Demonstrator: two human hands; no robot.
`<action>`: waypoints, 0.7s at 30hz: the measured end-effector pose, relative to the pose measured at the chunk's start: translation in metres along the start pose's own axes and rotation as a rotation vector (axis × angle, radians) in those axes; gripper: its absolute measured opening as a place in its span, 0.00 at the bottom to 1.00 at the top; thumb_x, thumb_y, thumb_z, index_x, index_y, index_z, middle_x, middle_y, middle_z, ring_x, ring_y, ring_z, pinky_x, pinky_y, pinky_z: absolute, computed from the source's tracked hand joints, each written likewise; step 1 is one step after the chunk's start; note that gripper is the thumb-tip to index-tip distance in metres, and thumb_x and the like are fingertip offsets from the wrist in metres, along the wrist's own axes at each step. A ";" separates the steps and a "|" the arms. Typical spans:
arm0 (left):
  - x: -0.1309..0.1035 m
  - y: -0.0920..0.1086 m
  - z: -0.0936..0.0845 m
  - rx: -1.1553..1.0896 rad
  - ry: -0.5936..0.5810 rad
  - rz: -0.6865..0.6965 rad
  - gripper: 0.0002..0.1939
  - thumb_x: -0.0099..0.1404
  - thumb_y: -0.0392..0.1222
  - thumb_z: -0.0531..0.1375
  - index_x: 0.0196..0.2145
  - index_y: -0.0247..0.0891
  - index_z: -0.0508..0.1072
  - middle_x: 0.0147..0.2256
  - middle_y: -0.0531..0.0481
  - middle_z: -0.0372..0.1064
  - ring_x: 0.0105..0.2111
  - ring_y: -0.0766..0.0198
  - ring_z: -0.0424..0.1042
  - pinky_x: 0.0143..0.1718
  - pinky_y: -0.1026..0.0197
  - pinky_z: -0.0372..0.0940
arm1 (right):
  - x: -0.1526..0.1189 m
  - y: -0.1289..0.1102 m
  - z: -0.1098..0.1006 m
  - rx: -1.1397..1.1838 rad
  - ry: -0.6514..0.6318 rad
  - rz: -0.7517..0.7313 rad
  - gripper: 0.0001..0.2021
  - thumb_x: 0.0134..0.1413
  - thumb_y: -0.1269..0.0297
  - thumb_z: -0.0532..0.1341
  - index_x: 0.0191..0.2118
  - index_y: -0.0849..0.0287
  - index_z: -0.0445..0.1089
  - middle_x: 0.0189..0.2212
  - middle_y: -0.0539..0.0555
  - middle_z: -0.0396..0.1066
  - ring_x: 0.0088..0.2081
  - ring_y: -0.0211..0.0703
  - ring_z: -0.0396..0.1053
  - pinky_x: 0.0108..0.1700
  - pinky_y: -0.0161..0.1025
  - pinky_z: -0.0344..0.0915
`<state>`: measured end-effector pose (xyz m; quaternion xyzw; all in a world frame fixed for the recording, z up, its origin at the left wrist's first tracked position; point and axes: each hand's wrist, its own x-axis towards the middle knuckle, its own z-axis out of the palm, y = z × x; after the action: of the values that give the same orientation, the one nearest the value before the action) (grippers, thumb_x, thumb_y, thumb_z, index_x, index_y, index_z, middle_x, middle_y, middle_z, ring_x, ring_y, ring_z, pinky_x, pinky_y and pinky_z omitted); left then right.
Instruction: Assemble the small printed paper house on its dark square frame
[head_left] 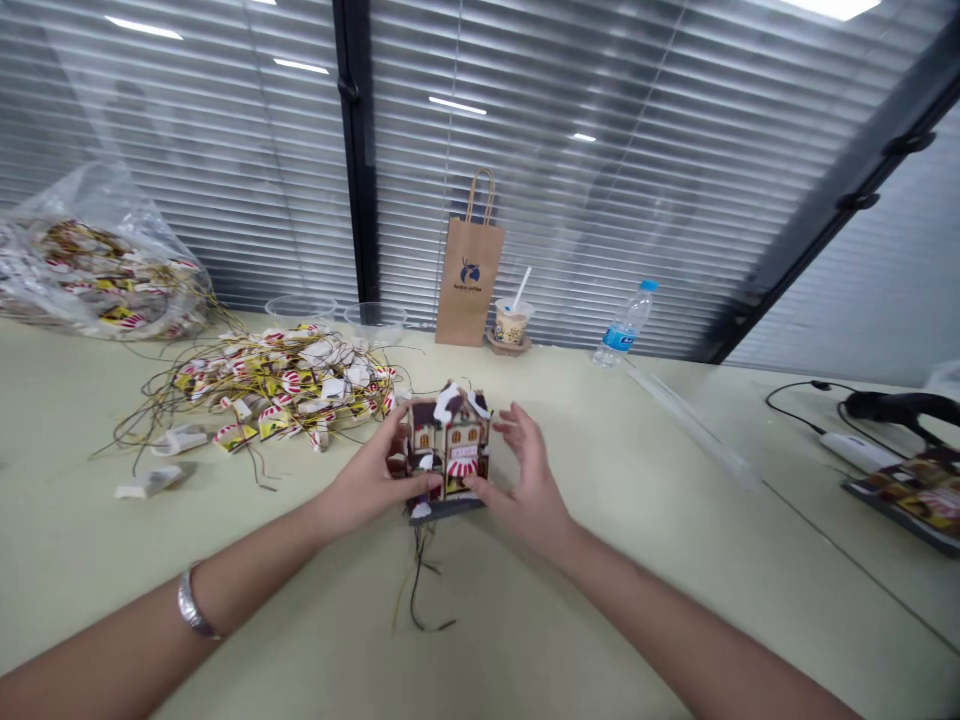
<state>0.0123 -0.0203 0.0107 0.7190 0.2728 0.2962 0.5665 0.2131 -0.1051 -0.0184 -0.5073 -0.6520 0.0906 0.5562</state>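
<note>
Left hand (373,480) clasps the miniature house (448,450) on the table (600,560) — right hand (525,487) open, thumb at its base; paper bag (469,270) logo too small to read — bottle (624,325) label likewise

A pale yellow-green table (637,560) carries everything. Between the left hand (367,480) and right hand (525,485) stands a small model house (448,450), thin wires (420,590) trailing toward the viewer. Left of the left hand lies a heap of wired awning pieces (277,385). Beyond the hands stand a brown paper bag (469,280), a drink cup (512,323) and a water bottle (624,325).
</note>
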 end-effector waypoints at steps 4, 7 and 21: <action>-0.006 0.012 0.014 0.021 0.151 -0.035 0.45 0.55 0.48 0.66 0.63 0.39 0.47 0.51 0.37 0.68 0.50 0.48 0.71 0.48 0.46 0.69 | 0.009 -0.010 -0.013 -0.296 0.043 -0.325 0.15 0.56 0.64 0.64 0.48 0.57 0.65 0.44 0.59 0.63 0.47 0.51 0.66 0.48 0.51 0.68; -0.013 0.020 0.022 0.140 0.148 0.023 0.43 0.54 0.46 0.67 0.61 0.41 0.50 0.53 0.40 0.67 0.52 0.49 0.69 0.51 0.46 0.67 | 0.013 -0.020 -0.017 -0.372 -0.015 -0.507 0.05 0.58 0.70 0.62 0.41 0.59 0.67 0.37 0.56 0.68 0.39 0.46 0.67 0.40 0.44 0.68; -0.014 0.017 0.025 0.102 0.191 -0.013 0.41 0.56 0.49 0.65 0.61 0.35 0.50 0.54 0.36 0.66 0.53 0.47 0.67 0.56 0.44 0.60 | 0.019 -0.034 -0.018 -0.450 -0.018 -0.668 0.03 0.60 0.74 0.61 0.39 0.62 0.69 0.31 0.55 0.72 0.33 0.42 0.66 0.37 0.42 0.64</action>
<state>0.0224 -0.0506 0.0205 0.7135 0.3450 0.3453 0.5027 0.2112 -0.1149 0.0231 -0.3758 -0.7893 -0.2357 0.4245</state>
